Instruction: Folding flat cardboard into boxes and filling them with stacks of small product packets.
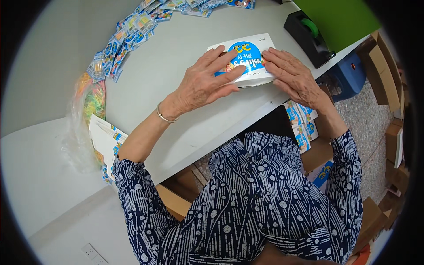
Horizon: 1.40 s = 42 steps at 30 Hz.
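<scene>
A small white cardboard box [250, 81] with a blue printed oval lies near the table's front edge, between my two hands. My left hand [205, 75] grips its left side, with fingers reaching over the top and the thumb by the near edge. On the right side, my right hand [293, 75] holds the box, its fingers laid over the top edge and the thumb near the front corner. A thin dark gap shows along the box's near lower edge. What is inside cannot be seen.
Small printed packets [132, 31] are heaped along the table's far left. A clear bag of colourful pieces [93, 99] and white card [104, 137] lie left. A black tape dispenser [309, 37] stands right, beside a green surface [340, 22]. Below are printed packs [302, 119] and a blue stool [349, 77].
</scene>
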Available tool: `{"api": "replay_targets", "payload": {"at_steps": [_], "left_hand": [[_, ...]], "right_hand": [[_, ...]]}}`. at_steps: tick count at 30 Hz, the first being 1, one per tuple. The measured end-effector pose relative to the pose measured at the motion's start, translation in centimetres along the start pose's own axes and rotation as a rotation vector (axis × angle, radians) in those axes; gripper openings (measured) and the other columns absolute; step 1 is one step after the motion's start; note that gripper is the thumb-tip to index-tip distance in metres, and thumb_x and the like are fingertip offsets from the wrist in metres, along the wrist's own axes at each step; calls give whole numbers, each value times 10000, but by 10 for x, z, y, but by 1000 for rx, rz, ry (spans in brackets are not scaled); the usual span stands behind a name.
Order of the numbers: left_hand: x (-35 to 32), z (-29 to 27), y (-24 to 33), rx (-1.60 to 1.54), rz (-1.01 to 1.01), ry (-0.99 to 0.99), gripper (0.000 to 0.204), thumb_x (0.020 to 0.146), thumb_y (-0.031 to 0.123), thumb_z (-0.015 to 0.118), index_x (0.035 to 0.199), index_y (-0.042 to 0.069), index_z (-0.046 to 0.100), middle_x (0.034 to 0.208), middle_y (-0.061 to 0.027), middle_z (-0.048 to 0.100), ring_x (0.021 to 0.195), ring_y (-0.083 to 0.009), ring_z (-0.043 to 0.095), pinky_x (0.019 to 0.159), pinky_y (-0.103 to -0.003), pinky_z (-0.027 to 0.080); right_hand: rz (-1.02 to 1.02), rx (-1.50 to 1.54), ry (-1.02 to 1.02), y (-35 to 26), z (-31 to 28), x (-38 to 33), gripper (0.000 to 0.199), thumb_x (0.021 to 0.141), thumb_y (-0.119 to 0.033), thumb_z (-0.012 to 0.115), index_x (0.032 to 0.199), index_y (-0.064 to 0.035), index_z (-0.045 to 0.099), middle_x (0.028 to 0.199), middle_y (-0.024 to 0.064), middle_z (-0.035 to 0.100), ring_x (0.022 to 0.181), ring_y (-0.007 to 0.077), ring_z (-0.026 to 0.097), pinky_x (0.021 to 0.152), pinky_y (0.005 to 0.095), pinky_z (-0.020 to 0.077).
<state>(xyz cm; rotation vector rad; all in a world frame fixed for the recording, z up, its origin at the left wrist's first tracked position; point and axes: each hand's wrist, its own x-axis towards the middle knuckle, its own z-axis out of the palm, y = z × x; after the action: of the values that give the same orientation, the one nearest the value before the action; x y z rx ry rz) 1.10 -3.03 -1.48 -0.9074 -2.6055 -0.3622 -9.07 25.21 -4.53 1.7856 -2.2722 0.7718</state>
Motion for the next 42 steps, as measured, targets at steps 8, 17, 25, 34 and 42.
{"api": "replay_targets", "payload": {"at_steps": [8, 17, 25, 34, 42], "left_hand": [[-9, 10, 9, -26, -61, -6, 579, 760, 305, 752, 1295, 202, 557, 1406, -89, 473, 1281, -359, 438, 1030, -435, 449], [-13, -1, 3, -145, -68, -165, 615, 841, 271, 687, 1389, 118, 454, 1491, -127, 358, 1367, -373, 339, 1108, -482, 338], [-16, 23, 36, -462, -401, 110, 557, 865, 114, 657, 1379, 75, 447, 1528, -155, 289, 1421, -358, 256, 1132, -442, 297], [-8, 43, 77, -1255, -880, 602, 795, 823, -11, 622, 1441, 69, 128, 1495, -191, 215, 1389, -276, 280, 1123, -398, 288], [0, 34, 81, -1585, -1098, 766, 722, 749, -86, 559, 1352, 91, 204, 1460, -155, 262, 1340, -245, 319, 1080, -357, 322]], "right_hand": [[-12, -150, -27, -28, 6, 30, 574, 802, -307, 706, 1296, -98, 502, 1419, 126, 441, 1275, 354, 439, 1059, 468, 387], [-35, -184, 20, -24, 17, 26, 568, 840, -333, 655, 1318, -90, 467, 1487, 126, 365, 1336, 355, 369, 1073, 465, 375], [52, -249, -17, -35, 7, 46, 476, 829, -349, 678, 1228, -123, 550, 1342, 94, 511, 1231, 310, 492, 976, 429, 486], [0, -379, 47, -35, 15, 41, 425, 852, -333, 660, 1207, -118, 571, 1319, 83, 527, 1222, 308, 500, 938, 398, 520], [-21, -330, 92, -31, 19, 33, 437, 822, -272, 689, 1197, -75, 582, 1362, 62, 516, 1257, 319, 478, 984, 415, 497]]}}
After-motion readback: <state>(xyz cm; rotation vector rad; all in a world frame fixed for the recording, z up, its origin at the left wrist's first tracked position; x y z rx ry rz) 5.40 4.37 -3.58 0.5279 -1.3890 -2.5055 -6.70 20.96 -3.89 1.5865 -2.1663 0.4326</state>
